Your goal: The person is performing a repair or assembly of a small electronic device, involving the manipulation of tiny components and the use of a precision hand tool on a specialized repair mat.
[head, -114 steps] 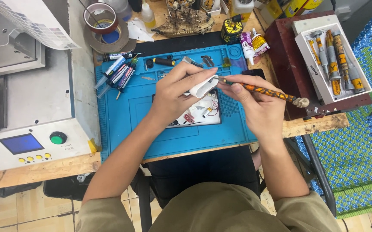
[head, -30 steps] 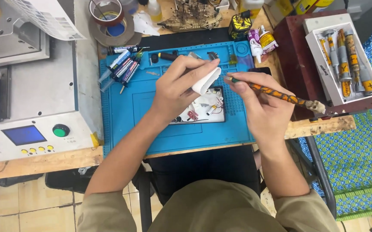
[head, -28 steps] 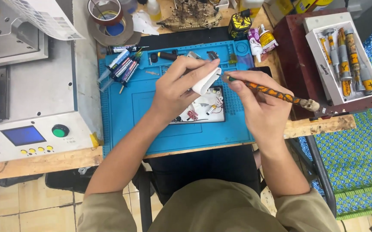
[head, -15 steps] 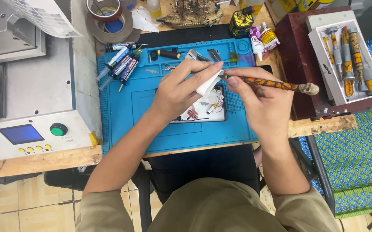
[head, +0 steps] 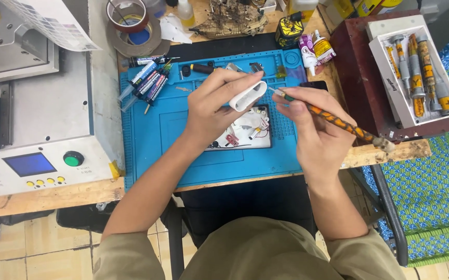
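two hands meet over our blue mat (head: 146, 150): our left hand (head: 211, 106) pinches a white case (head: 248, 95), and our right hand (head: 315, 129) grips an orange tool (head: 338, 120) whose tip sits just beside the case. under the case lies an open board (head: 245, 132), partly hidden by our left hand; syringes (head: 146, 83) lie at the mat's top left, a tape roll (head: 131, 21) beyond them, and a box of tools (head: 416, 62) sits to the right.

Over the blue mat (head: 146, 155), the left hand (head: 211, 106) pinches a small white case (head: 247, 96). The right hand (head: 312, 129) holds an orange patterned tool (head: 338, 120), tip just beside the case, near the mat's far edge.
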